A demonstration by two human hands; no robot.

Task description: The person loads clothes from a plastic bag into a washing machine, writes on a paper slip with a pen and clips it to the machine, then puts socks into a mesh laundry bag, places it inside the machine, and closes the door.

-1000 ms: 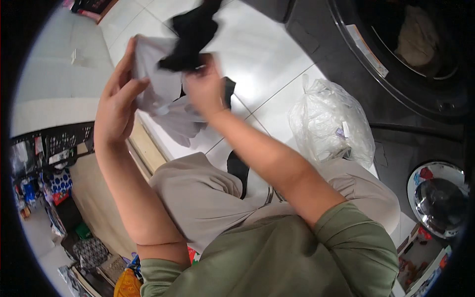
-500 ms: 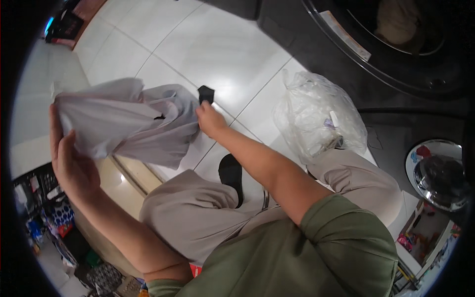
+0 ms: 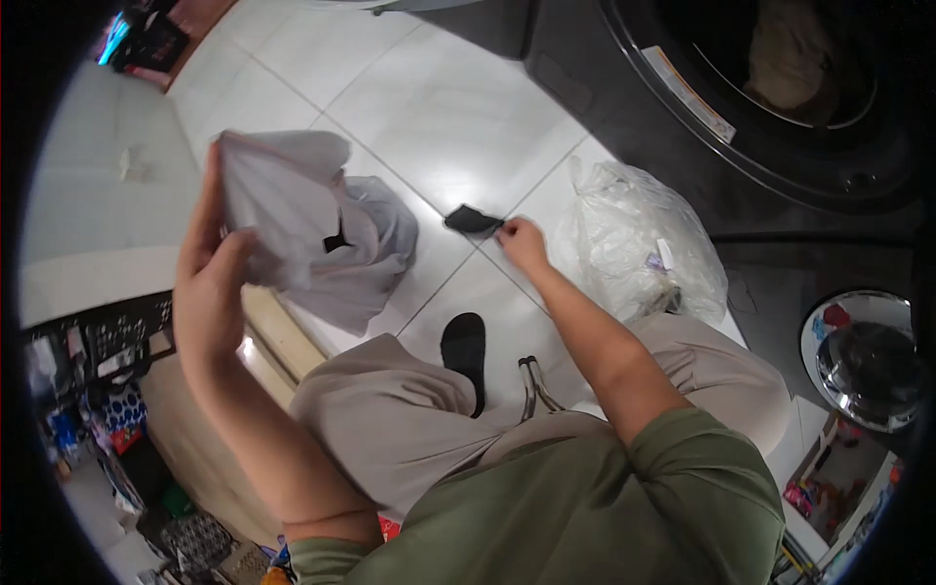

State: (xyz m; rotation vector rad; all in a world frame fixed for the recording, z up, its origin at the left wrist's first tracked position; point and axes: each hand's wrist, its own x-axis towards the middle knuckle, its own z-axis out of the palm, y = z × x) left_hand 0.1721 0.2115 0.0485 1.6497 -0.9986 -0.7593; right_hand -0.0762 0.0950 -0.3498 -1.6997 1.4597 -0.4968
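A light grey bag [image 3: 292,214] of soft, thin material hangs from my left hand [image 3: 210,283]. The fingers lie along its upper left edge with the thumb pressed on its near face. Through a gap in the bag's side a small black patch [image 3: 336,238] shows; what it belongs to is hidden. My right hand [image 3: 523,242] pinches one end of a small, limp black cloth piece [image 3: 470,220], too small to name, above the white floor tiles. A translucent plastic bag [image 3: 643,249] with contents I cannot make out stands to the right of that hand.
A dark front-loading machine [image 3: 624,107] with cloth in its drum is at the far right. Below the right hand lies a black slipper-shaped item [image 3: 464,356], beside metal legs [image 3: 531,385]. A round shiny metal object [image 3: 858,356] sits at right; cluttered goods [image 3: 117,419] fill the left.
My right hand has carried the black cloth piece to the right, away from the grey bag. My left hand has shifted right with the bag, which now shows more of the black patch.
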